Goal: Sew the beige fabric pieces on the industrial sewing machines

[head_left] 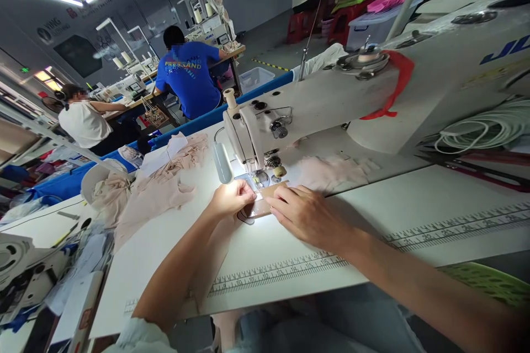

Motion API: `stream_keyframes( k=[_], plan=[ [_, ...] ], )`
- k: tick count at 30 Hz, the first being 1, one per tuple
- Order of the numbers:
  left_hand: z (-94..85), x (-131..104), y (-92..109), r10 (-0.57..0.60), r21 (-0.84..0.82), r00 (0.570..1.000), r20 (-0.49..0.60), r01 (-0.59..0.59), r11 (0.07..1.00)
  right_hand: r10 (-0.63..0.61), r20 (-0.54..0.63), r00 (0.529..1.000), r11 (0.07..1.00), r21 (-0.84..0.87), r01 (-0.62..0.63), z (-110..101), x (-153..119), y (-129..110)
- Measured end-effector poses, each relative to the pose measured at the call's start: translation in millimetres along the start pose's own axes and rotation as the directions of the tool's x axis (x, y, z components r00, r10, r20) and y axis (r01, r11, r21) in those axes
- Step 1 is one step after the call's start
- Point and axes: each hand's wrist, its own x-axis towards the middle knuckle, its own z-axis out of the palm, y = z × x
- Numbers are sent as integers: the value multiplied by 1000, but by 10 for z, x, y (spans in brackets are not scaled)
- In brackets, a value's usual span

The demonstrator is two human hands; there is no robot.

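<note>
A white sewing machine (314,105) stands over the table, its lit needle area at the centre. Just left of the needle, my left hand (232,197) has thumb and fingertips pinched together on the edge of thin beige fabric (218,242), which hangs down toward the table's front edge. My right hand (304,212) lies to the right of the needle, fingers bent and pressed on a tan piece (265,205) in front of the presser foot. Fine detail under the fingertips is too small to tell.
Beige fabric pieces (153,201) lie on the left of the table (165,265); more fabric (331,174) sits under the machine arm. Red scissors (492,174) and coiled cord (484,127) are at the right. Two people sit at machines beyond a blue edge (190,121).
</note>
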Motion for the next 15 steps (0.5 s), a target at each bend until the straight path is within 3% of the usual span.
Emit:
stream_keyframes(
  k=[4, 8, 11, 13, 15],
  plan=[
    [-11, -12, 40, -25, 14, 1000, 6, 25, 1000, -6, 1, 1000, 1000, 7, 6, 14, 14, 18],
    [-22, -11, 55, -16, 52, 1000, 11, 15, 999, 15, 72, 997, 999, -41, -12, 49, 36, -1],
    [-11, -60, 57, 79, 173, 995, -66, -66, 983, 4, 91, 996, 997, -74, 2, 71, 51, -22],
    [22, -142, 59, 283, 350, 944, -171, -211, 913, -4, 90, 996, 996, -89, 12, 87, 57, -27],
    [84, -259, 52, 528, 528, 827, -193, -366, 766, -8, 82, 997, 996, -93, 16, 100, 59, -27]
  ],
)
